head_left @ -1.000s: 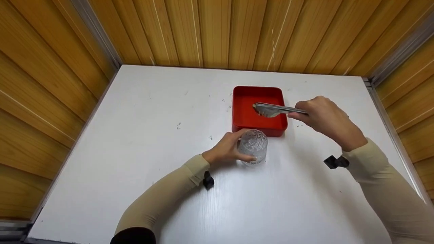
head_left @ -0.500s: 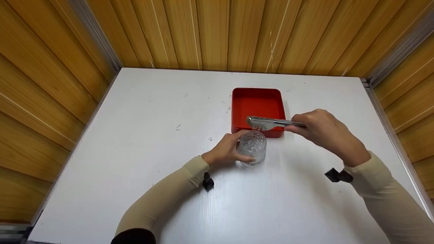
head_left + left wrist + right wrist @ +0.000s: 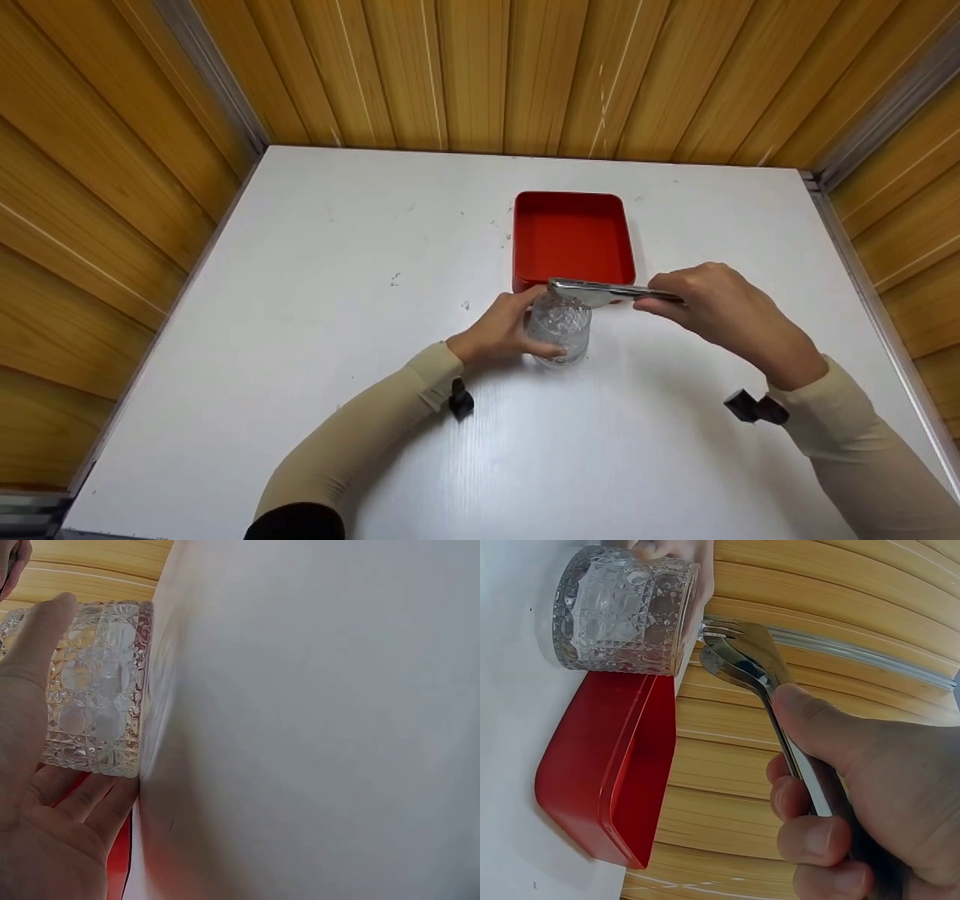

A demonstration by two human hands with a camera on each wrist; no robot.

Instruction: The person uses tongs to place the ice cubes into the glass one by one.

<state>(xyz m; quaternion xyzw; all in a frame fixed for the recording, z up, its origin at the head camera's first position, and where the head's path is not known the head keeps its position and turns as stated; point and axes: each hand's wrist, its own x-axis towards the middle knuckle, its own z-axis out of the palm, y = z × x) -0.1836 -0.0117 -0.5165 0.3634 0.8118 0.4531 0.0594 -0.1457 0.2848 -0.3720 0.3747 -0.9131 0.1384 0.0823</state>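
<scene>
My left hand (image 3: 501,330) holds a clear, patterned drinking glass (image 3: 566,337) upright on the table, thumb on the near side and fingers behind it. In the left wrist view the glass (image 3: 97,690) shows its cut-pattern wall. Clear, ice-like pieces lie inside. My right hand (image 3: 720,315) grips metal serving tongs (image 3: 611,294) by the handle, fingers curled round it. The tongs' head overlaps the glass's far rim in the head view. In the right wrist view the tongs (image 3: 742,667) show one forked and one rounded end at the rim; a small clear bit shows by the tips.
A square red box (image 3: 574,236), open at the top, stands just behind the glass on the white table (image 3: 360,300). Wood-patterned walls (image 3: 480,75) rise at the back and both sides.
My right hand has brought the tongs from over the red box toward me, to the glass's rim. The left hand and the glass have stayed in place.
</scene>
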